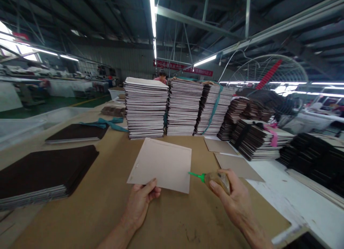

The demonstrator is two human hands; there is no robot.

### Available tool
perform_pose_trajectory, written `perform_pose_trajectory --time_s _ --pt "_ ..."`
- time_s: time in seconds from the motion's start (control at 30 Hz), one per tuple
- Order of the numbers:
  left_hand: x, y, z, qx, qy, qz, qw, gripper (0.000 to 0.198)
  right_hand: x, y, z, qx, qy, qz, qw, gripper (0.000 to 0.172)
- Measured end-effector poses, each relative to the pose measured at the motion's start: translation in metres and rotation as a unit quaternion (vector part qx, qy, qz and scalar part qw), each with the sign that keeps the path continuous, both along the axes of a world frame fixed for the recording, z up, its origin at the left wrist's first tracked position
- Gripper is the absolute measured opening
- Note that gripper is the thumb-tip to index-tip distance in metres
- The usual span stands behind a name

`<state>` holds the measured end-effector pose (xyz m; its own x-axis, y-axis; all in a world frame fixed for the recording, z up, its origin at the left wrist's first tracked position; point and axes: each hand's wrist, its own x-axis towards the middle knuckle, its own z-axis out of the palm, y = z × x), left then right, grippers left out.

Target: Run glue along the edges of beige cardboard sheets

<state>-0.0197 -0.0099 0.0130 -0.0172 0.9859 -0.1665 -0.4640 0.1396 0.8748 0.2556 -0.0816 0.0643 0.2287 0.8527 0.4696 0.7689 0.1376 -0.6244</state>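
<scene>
My left hand [141, 202] pinches the near edge of a pale, flat square panel [163, 166], thumb on top and fingers beneath. Thin lines of what looks like glue run along the panel's left and far edges. In my right hand [236, 198] is a glue bottle [218, 181], amber-coloured with a long green nozzle [198, 176]. The bottle lies tilted on its side, its nozzle tip pointing left at the panel's right edge. Whether the tip touches the panel I cannot tell. Brown cardboard [172, 220] covers the table below both hands.
Tall stacks of panels [146, 107] stand across the back. Dark panels [45, 170] lie in a pile at left, near a teal strap [107, 123]. Two loose boards [239, 166] rest at right, before a black pile [314, 163]. A large caged fan [271, 80] stands behind.
</scene>
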Motion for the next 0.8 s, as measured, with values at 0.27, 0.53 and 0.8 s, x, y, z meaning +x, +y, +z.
perform_pose_trajectory --time_s 0.27,0.53,0.8 --pt "0.001 0.001 0.001 0.001 -0.002 0.001 1.0 0.03 -0.005 -0.012 0.004 -0.027 -0.028 0.015 0.999 0.028" --pt "0.0 0.001 0.0 0.003 -0.003 0.009 1.0 0.033 -0.004 -0.015 -0.002 -0.047 -0.044 0.05 0.997 0.025" --pt "0.001 0.001 0.002 -0.007 -0.007 0.013 1.0 0.031 -0.003 -0.016 -0.009 -0.046 -0.064 0.065 0.995 0.026"
